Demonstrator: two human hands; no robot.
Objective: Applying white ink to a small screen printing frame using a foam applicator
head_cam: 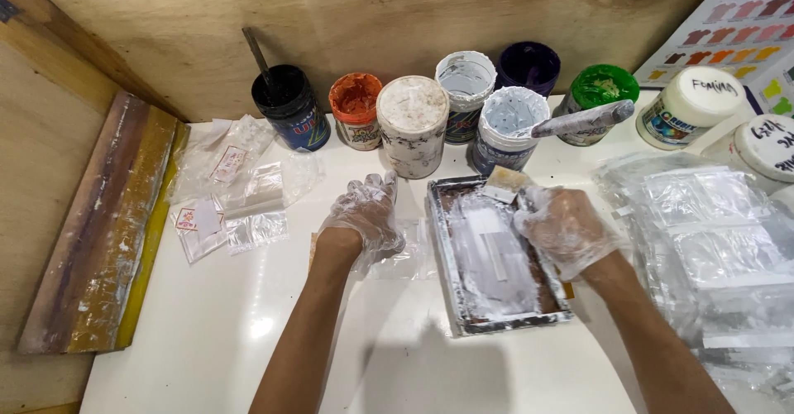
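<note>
White paint already covers most of the tray (463, 319). Right hand (565, 230) grips a small scraper (505, 183), its blade just above the fingers. Left hand (364, 215) rests open beside the tray. Brown corners are left bare.

Nine paint jars (412, 124) along the wall, two gloved hands (364, 215), one metal tray (463, 319), one wooden squeegee (99, 224)
</note>
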